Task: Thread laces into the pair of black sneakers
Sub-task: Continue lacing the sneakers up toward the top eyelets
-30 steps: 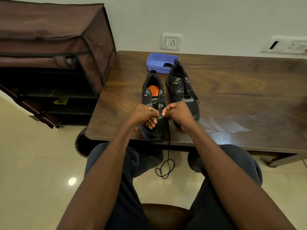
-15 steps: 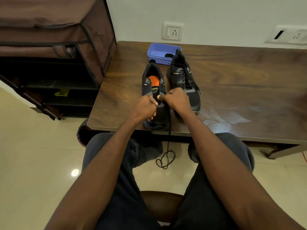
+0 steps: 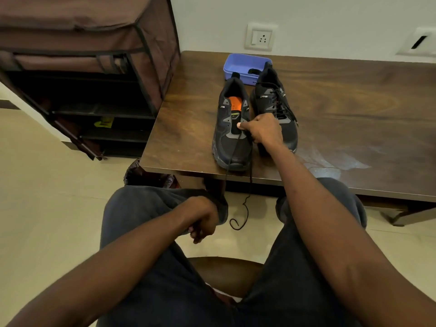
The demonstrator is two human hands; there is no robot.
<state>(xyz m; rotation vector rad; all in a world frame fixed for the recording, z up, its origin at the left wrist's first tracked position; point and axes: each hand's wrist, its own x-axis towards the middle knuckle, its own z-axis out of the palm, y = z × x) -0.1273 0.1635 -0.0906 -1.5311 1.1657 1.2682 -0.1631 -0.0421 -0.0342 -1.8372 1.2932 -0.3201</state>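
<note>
Two black sneakers stand side by side on the wooden table point(image 3: 354, 119). The left sneaker point(image 3: 226, 142) shows an orange insole and has a black lace point(image 3: 250, 175) at its lowest eyelets. The right sneaker point(image 3: 271, 95) is laced. My right hand point(image 3: 264, 131) rests on the left sneaker, thumb against the tongue, fingers curled round the lace. One strand hangs over the table edge and curls above the floor. The other strand runs taut down to my left hand point(image 3: 203, 220), which grips it with curled fingers by my left knee.
A blue plastic tray point(image 3: 236, 64) sits behind the sneakers at the table's back edge. A brown fabric shoe rack point(image 3: 82, 67) stands to the left of the table. I am seated on a wooden chair point(image 3: 226, 272). A wall socket point(image 3: 259, 38) is above the table.
My left hand has left the sneaker and drawn back to my knee, pulling one lace strand taut. My right hand stays on the left sneaker. The hanging loop has shortened.
</note>
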